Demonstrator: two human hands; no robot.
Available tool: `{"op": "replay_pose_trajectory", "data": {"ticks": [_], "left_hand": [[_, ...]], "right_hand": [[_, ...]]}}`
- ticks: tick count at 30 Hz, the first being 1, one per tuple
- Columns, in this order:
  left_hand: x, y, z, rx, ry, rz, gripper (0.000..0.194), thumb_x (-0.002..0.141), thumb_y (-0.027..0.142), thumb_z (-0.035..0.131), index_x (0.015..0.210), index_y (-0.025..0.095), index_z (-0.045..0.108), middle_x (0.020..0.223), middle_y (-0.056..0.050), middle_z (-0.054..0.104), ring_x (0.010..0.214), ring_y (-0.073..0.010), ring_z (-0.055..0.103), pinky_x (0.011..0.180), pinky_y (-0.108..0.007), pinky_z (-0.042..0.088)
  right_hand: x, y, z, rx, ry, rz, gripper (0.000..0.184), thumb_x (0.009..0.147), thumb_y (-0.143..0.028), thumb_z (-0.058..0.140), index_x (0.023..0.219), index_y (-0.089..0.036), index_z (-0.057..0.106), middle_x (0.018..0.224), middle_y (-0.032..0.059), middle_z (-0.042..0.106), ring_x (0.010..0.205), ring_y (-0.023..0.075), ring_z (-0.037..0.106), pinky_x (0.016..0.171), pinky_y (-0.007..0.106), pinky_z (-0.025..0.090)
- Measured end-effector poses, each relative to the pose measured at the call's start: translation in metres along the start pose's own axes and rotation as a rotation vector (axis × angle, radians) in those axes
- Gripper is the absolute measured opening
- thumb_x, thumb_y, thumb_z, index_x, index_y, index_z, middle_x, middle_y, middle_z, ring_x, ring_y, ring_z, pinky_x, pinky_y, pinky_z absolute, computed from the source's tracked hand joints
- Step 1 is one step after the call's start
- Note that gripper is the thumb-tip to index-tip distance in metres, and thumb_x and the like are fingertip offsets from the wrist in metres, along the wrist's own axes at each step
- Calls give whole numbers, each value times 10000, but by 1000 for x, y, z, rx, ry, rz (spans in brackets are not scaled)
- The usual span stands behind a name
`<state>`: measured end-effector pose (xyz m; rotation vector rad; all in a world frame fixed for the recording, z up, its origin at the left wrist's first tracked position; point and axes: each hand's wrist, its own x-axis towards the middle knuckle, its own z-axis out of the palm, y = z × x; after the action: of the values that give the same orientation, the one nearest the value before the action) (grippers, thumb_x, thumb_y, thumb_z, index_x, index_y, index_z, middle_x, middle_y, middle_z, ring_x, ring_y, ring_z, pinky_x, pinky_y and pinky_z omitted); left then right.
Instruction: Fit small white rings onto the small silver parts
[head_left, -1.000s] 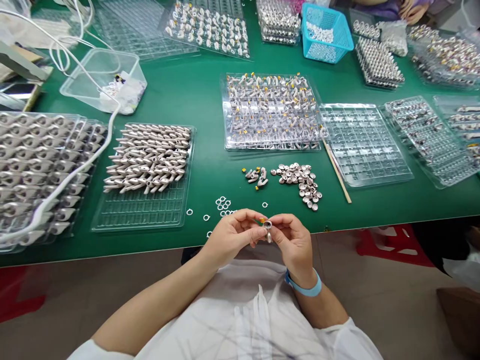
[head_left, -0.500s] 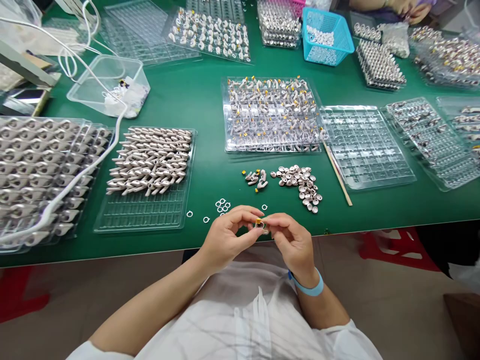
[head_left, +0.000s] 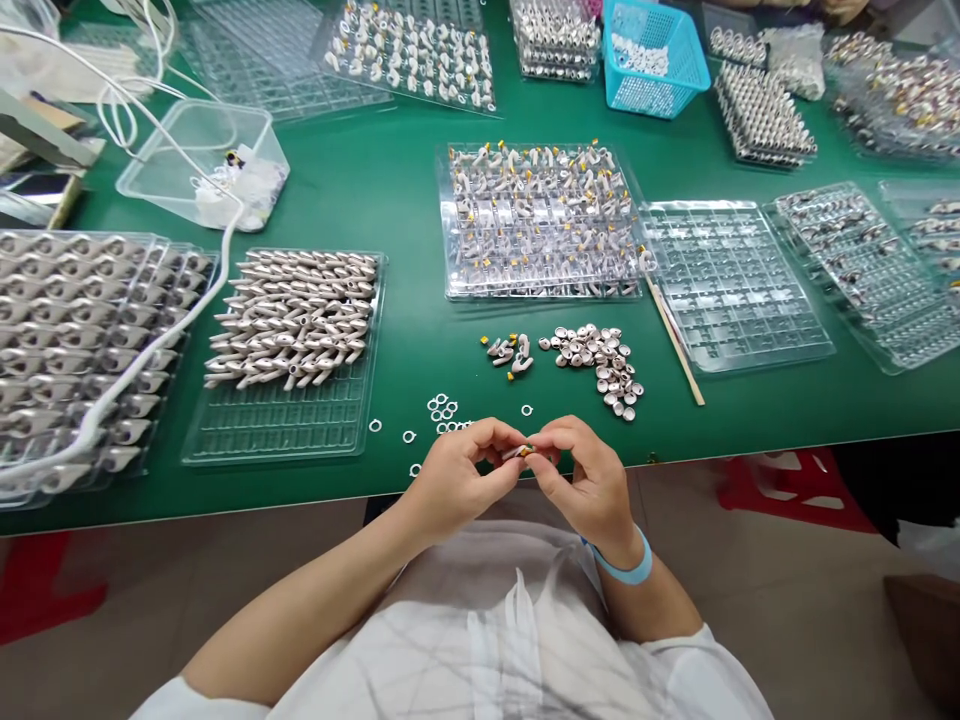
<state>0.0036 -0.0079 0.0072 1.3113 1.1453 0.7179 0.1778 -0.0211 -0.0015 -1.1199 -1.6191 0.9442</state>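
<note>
Between my fingertips, just above the table's front edge, is a small white part with a yellow tab [head_left: 523, 452]. My left hand [head_left: 463, 472] pinches it from one side, while my right hand [head_left: 585, 482], with a light blue band at the wrist, grips it from the other. Fingers cover most of the part. Several white rings [head_left: 442, 407] lie beyond my left hand. A few loose white parts with yellow tabs [head_left: 520, 358] rest farther in, beside a pile of small silvery round caps [head_left: 594, 347].
A clear tray of yellow-tabbed parts [head_left: 540, 220] lies ahead, with a thin wooden stick [head_left: 679, 345] and a clear tray [head_left: 739, 290] to its right. Trays of silvery pieces [head_left: 300, 315] fill the left. A white cable [head_left: 191, 325] crosses there. Farther back stands a blue basket [head_left: 652, 90].
The small part has been turned between my fingers, so its yellow tab sits lower and flatter. Both hands stay together, and the view has shifted slightly.
</note>
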Motion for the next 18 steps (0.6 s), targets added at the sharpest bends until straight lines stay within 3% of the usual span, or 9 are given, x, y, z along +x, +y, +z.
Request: {"op": "replay_pose_trajectory", "data": {"ticks": [8,13,18], "left_hand": [[1,-3,3,-126,47,-61,195,810,289,635,936,147,679,835,-57,687,774,-167,659,715,-278,542],[2,0,8,-240,125,-127,179,768,270,688,887,137,688,781,-40,689,719,-136,642,673,-235,535],[2,1,11,-298,130,-140,201,767,269,705,911,130,714,820,-47,712,736,-134,660,667,-214,550]], "right_hand": [[-1,2,3,-55,46,-73,161,845,-84,614,930,-220,614,821,27,623,763,157,583,625,289,482],[-8,4,7,-70,83,-70,142,854,-83,603,920,-209,608,810,30,607,725,147,568,612,285,482],[-10,6,3,-85,43,-68,141,871,-85,584,942,-205,605,819,33,606,735,151,572,636,295,491]]}}
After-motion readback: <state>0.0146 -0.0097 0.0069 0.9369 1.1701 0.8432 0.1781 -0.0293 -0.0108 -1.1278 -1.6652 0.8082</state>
